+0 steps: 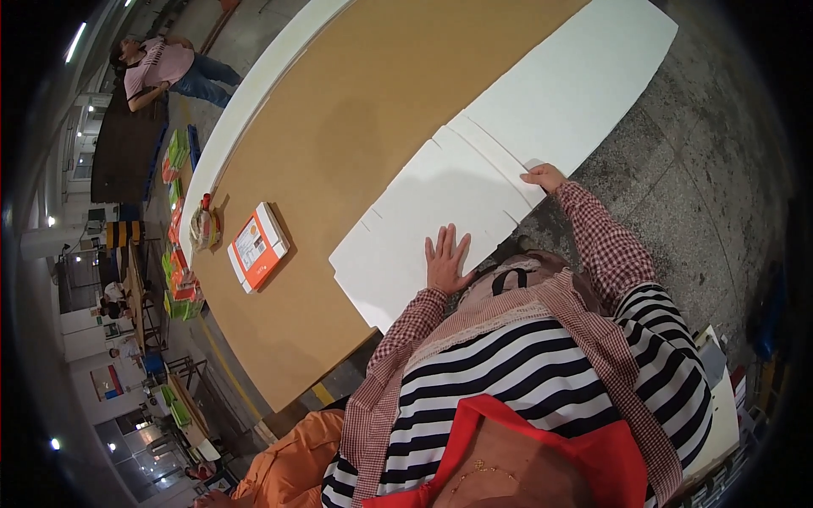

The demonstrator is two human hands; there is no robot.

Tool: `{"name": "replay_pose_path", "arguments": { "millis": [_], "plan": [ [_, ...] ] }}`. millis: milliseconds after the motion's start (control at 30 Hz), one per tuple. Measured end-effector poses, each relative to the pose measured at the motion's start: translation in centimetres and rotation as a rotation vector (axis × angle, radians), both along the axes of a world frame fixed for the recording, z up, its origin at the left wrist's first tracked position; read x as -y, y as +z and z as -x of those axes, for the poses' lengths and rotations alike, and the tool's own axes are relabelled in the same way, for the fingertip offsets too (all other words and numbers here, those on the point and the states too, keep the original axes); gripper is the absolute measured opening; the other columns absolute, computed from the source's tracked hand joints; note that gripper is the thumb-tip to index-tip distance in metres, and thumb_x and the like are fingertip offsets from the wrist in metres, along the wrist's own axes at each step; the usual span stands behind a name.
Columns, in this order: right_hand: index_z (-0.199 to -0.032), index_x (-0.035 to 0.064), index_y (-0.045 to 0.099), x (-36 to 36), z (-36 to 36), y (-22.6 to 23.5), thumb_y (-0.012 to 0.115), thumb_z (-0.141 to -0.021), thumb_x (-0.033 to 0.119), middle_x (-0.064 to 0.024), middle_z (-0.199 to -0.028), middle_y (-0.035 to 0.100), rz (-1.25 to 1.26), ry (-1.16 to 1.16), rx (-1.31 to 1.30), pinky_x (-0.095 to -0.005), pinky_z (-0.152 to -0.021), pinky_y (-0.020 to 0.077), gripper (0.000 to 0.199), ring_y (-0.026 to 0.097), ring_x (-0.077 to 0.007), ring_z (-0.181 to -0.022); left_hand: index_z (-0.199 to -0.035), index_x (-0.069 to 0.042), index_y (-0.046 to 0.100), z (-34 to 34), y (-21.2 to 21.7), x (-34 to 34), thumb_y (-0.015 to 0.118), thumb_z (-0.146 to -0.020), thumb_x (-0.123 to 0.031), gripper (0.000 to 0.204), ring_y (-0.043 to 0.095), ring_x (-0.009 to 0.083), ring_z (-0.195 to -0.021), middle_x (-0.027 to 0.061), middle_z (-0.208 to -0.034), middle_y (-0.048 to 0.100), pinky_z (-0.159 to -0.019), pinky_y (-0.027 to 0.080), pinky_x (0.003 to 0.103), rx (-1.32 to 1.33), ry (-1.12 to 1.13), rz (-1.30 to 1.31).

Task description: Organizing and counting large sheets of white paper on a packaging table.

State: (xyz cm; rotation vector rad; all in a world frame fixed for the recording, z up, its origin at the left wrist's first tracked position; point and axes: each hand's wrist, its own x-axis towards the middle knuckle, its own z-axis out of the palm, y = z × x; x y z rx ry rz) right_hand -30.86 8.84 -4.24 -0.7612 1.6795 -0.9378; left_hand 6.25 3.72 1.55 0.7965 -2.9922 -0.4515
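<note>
A large white cardboard sheet (415, 220) with creases and slits along its edges lies across the brown tabletop (339, 127), its far right part reaching past the table's edge. My left hand (447, 261) presses flat on its near part, fingers spread. At the sheet's right edge, beside a raised double crease, my right hand (544, 177) grips the cardboard between thumb and fingers. Both my forearms wear checked sleeve covers.
On the table's left stand a small stack of orange and white printed cartons (258, 245) and a tape dispenser (205, 224). A person in a pink shirt (161, 69) is beyond the table. Orange cloth (296, 457) shows at lower left; grey floor (669, 169) lies right.
</note>
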Motion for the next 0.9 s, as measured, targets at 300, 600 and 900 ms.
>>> {"name": "replay_pose_path", "arguments": {
  "millis": [300, 600, 900],
  "plan": [
    [-0.063, 0.0026, 0.062, 0.2, 0.1, -0.3, 0.07, -0.081, 0.041, 0.0036, -0.05, 0.042, 0.035, 0.044, -0.08, -0.0319, -0.049, 0.0296, 0.043, 0.035, -0.0075, -0.052, -0.147, -0.023, 0.03, 0.4, 0.0, 0.0, 0.067, -0.072, -0.053, 0.089, 0.01, 0.0331, -0.145, 0.016, -0.156, 0.012, -0.112, 0.004, 0.059, 0.038, 0.006, 0.022],
    [-0.064, -0.0015, 0.057, -0.6, -2.7, 2.3, 0.068, -0.081, 0.036, -0.0114, -0.051, 0.048, 0.075, -0.101, -0.443, -0.0377, -0.053, 0.0403, 0.043, 0.048, -0.0242, -0.05, -0.149, -0.023, 0.026, 1.1, -0.1, 0.1, 0.068, -0.072, -0.054, 0.093, 0.008, 0.0345, -0.145, 0.0162, -0.157, 0.009, -0.112, 0.004, 0.059, 0.084, -0.015, 0.031],
    [-0.114, 0.007, 0.059, -7.5, -6.4, 0.8, 0.06, -0.092, 0.029, -0.0084, -0.106, 0.059, 0.076, -0.876, -0.224, -0.0379, -0.084, 0.0477, 0.031, 0.058, -0.0211, -0.093, -0.145, -0.013, 0.033, 2.9, 0.5, 6.4, 0.067, -0.078, -0.041, 0.081, 0.021, 0.0366, -0.14, 0.0191, -0.151, 0.024, -0.111, 0.013, 0.057, -0.12, 0.009, 0.012]
  ]
}}
